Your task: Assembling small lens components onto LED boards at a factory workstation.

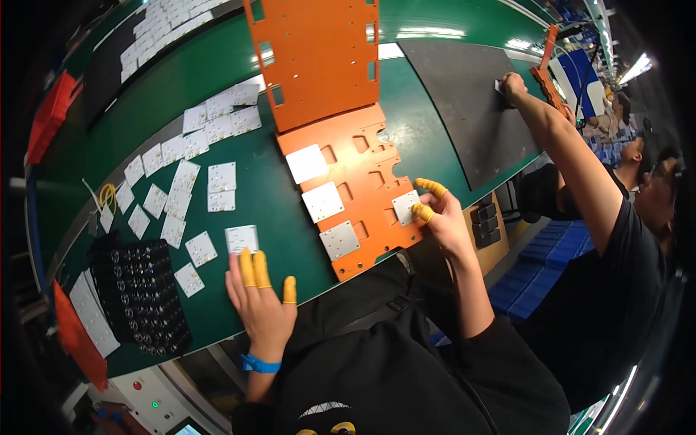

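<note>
My left hand (262, 313) wears yellow finger cots and a blue wrist strap. Its fingers lie stretched out, two tips touching the near edge of a small white square board (241, 237) on the green table. Also in yellow cots, my right hand (448, 221) has thumb and index finger at the right edge of another white square board (404, 209), which sits on the orange fixture plate (377, 228). Along the fixture's left side sit a white board (307, 164), a second one (322, 201) and a greyer square plate (340, 241). Several cutouts between them show bare.
An orange lid panel (315, 61) stands beyond the fixture. Loose white boards (180, 190) spread over the table's left, beside a black tray of round parts (141, 293). A co-worker's arm (562, 138) reaches over a dark mat (464, 94) at right.
</note>
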`<state>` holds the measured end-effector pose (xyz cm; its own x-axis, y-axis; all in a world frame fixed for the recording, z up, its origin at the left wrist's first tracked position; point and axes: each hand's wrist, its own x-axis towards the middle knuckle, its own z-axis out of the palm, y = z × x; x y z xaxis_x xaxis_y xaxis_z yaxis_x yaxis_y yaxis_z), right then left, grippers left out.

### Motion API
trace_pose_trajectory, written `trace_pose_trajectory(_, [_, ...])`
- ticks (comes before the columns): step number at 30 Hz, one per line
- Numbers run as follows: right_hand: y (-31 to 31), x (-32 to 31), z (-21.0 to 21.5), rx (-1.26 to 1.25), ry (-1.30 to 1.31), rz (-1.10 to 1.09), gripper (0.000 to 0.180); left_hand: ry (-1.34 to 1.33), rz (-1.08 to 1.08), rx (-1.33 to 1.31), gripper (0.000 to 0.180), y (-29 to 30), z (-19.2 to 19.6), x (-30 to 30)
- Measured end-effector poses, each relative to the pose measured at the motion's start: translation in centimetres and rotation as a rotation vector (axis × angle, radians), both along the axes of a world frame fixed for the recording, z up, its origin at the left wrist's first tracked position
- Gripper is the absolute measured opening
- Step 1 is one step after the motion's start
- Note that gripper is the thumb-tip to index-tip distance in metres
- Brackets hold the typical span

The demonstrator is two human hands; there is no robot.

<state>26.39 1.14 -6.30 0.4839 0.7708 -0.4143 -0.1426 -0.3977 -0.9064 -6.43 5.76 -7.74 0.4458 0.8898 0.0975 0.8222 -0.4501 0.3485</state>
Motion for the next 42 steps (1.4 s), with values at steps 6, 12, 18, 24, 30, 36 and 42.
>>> trace_pose_trajectory(6, [0.5,0.2,-0.4,0.012,-0.194,0.097,0.052,-0.125,-0.171,0.03,0.053,-2.5,-1.2,-0.7])
trace_pose_trajectory(12, [2.1,-2.3,4.2,0.177,-0.844,0.062,0.054,-0.213,-0.322,0.145,0.031,-3.3,-1.6,-2.2])
trace_pose_trajectory(18, [7.6,-16.8,5.7,0.531,-0.594,0.626,0.04,-0.409,-0.315,0.192,0.026,-4.1,-1.4,-2.8])
trace_pose_trajectory(24, [11.8,-28.8,5.0,0.715,-0.371,1.125,0.026,-0.446,0.024,0.383,0.017,-4.9,-1.9,-2.7])
trace_pose_trajectory(30, [10.7,-37.2,3.6,0.775,-0.424,1.354,0.027,-0.513,0.083,0.094,0.038,-5.2,-4.8,-3.0])
trace_pose_trajectory(36, [9.8,-38.3,3.1,0.813,-0.847,1.306,0.015,-0.524,0.029,-0.031,0.027,-4.4,-4.8,-3.5])
trace_pose_trajectory(42, [6.7,-32.8,7.2,0.658,-0.151,1.156,0.026,-0.77,0.236,-0.002,0.029,-2.9,-2.0,-2.5])
